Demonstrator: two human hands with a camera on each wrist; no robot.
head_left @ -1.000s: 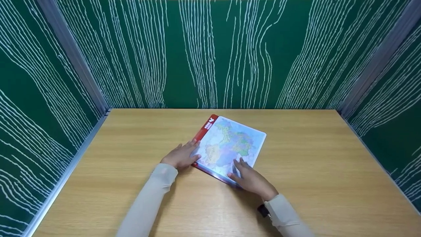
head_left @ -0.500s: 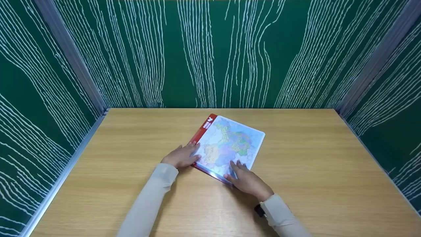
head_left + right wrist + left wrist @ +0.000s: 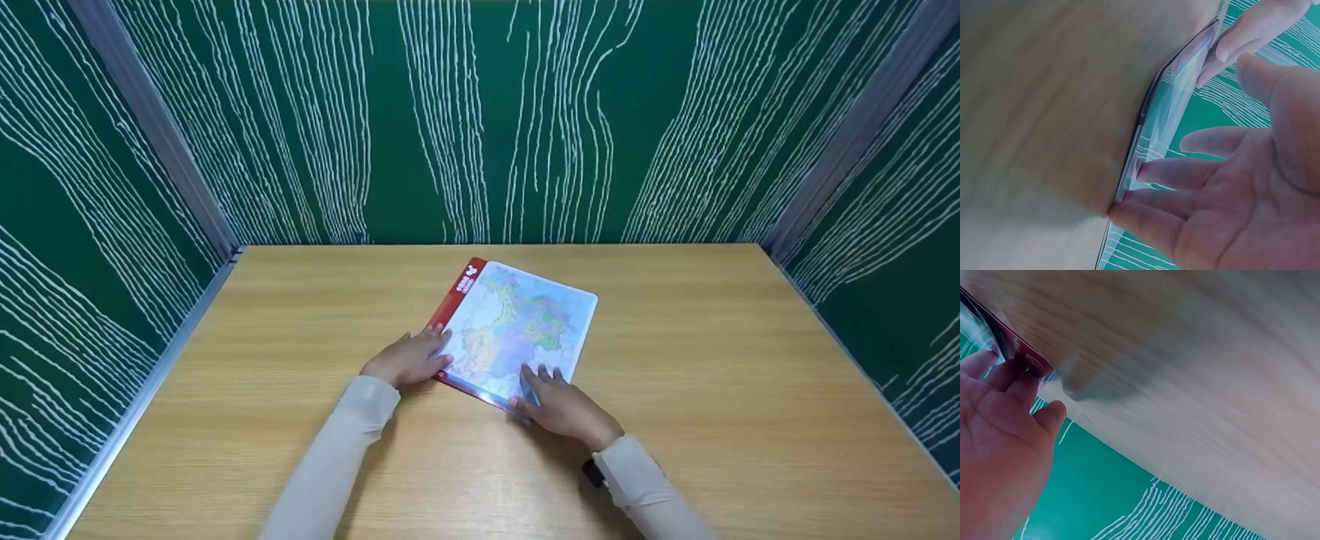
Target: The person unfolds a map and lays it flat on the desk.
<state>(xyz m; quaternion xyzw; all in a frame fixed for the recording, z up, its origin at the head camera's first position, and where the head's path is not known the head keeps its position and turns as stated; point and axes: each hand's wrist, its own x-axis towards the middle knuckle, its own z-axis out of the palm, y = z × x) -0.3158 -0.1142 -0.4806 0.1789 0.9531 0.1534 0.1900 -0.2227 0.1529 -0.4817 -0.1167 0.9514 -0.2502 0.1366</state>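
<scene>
A thin, flat map board [image 3: 517, 319] lies slanted on the table, showing a pastel coloured map with a red strip along its left edge. My left hand [image 3: 407, 360] rests at the board's near left corner, fingers extended over the red strip. In the left wrist view, the fingers of the left hand [image 3: 1005, 422] touch the board's red corner [image 3: 1036, 363]. On the near right part of the map lies my right hand [image 3: 566, 409], fingers spread. The right wrist view shows the fingertips of the right hand [image 3: 1207, 197] against the board's glossy surface [image 3: 1154, 124].
A light wooden table [image 3: 697, 337] bears the board. Green panels [image 3: 517, 120] with white wavy lines enclose the back and both sides, joined by grey metal posts [image 3: 847, 135]. A dark device [image 3: 593, 473] sits at the right wrist.
My right hand has slid slightly left, and the board's near right corner has shifted a little left. The left hand stays at its corner. The head view has drifted slightly.
</scene>
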